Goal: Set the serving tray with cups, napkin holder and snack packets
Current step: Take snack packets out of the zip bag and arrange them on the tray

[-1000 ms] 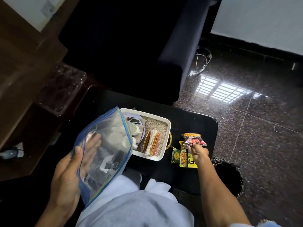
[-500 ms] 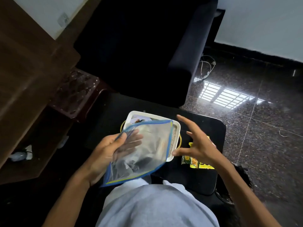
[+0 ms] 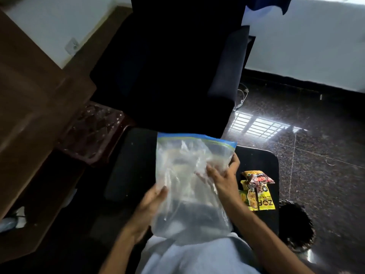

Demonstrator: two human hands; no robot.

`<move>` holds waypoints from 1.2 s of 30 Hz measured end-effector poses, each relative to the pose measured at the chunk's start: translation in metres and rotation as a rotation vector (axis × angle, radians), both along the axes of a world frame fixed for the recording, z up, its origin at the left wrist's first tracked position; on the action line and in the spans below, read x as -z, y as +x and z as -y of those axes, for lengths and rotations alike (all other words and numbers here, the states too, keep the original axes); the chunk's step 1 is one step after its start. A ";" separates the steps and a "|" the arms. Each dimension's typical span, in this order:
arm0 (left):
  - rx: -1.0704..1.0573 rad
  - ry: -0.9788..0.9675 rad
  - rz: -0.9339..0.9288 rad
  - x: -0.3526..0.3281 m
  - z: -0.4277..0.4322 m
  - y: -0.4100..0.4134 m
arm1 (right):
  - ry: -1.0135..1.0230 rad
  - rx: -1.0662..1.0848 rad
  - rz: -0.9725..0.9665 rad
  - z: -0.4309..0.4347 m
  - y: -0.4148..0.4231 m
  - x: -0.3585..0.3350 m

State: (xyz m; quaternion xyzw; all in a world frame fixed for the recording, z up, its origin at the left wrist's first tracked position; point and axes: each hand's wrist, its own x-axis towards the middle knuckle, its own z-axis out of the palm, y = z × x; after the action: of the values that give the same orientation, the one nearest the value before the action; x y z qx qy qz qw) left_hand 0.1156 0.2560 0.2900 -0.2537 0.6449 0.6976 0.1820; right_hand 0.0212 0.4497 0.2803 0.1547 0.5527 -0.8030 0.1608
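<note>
One clear plastic zip bag with a blue sealing strip was in view, at the centre. Two bare hands were on it: the left hand at seven o'clock and the right hand at three o'clock. Snack packets lay at four o'clock: one dark red crinkled packet and at least one flat yellow packet; overlap hid the exact count. One black low table carried them.

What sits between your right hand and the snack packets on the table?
Nothing: in the head view only bare black table separates the right hand, gripping the clear zip bag, from the snack packets.
</note>
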 end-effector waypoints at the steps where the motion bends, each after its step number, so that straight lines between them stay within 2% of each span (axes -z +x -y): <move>1: -0.043 0.058 0.011 0.008 -0.006 0.002 | 0.130 -0.013 -0.073 0.007 0.010 0.003; 3: -0.152 0.187 -0.002 0.018 -0.011 0.000 | 0.508 -0.137 -0.268 0.015 0.028 0.008; 5: -0.205 0.301 -0.008 0.027 -0.009 -0.005 | 0.731 -0.356 -0.386 0.024 0.043 0.012; 7: -0.174 0.283 -0.004 0.035 -0.003 -0.010 | 0.715 -0.621 -0.386 0.032 0.060 0.015; 9: -0.092 0.155 -0.001 0.043 0.007 -0.015 | 0.726 -0.843 -0.412 0.034 0.073 0.020; 11: -0.021 0.037 0.006 0.050 0.015 -0.016 | 0.710 -0.993 -0.336 0.032 0.079 0.020; 13: -0.014 -0.049 0.029 0.057 0.017 -0.013 | 0.815 -1.054 -0.343 0.030 0.079 0.018; 15: -0.039 -0.155 0.047 0.061 0.011 -0.013 | 1.083 -0.981 -0.504 0.032 0.081 0.018; 17: -0.033 -0.237 0.046 0.061 0.002 -0.017 | 1.234 -0.783 -0.560 0.035 0.082 0.020; 19: 0.052 -0.270 0.023 0.059 -0.008 -0.020 | 1.163 -0.649 -0.525 0.031 0.082 0.027; 22: 0.288 -0.274 0.000 0.059 -0.021 -0.028 | 0.888 -0.669 -0.417 0.012 0.081 0.034; 24: 0.358 -0.218 0.010 0.059 -0.029 -0.033 | 0.776 -0.634 -0.410 -0.005 0.079 0.039; 27: 0.250 -0.059 -0.001 0.064 -0.056 -0.033 | 0.804 -0.501 -0.448 -0.036 0.069 0.048; 31: -0.003 -0.131 -0.113 0.066 -0.111 -0.027 | 0.821 -0.240 -0.413 -0.091 0.053 0.059; 33: 0.010 -0.107 -0.116 0.070 -0.147 -0.026 | 0.788 -0.145 -0.401 -0.123 0.049 0.068; 36: 0.001 0.097 -0.035 0.085 -0.214 -0.028 | 0.708 -0.043 -0.317 -0.178 0.051 0.089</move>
State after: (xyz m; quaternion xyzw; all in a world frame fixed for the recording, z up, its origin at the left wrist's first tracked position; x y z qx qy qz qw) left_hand 0.0876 0.4703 0.2052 -0.2319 0.6137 0.7321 0.1833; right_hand 0.0721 0.6276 0.1916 0.0628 0.8169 -0.5728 0.0270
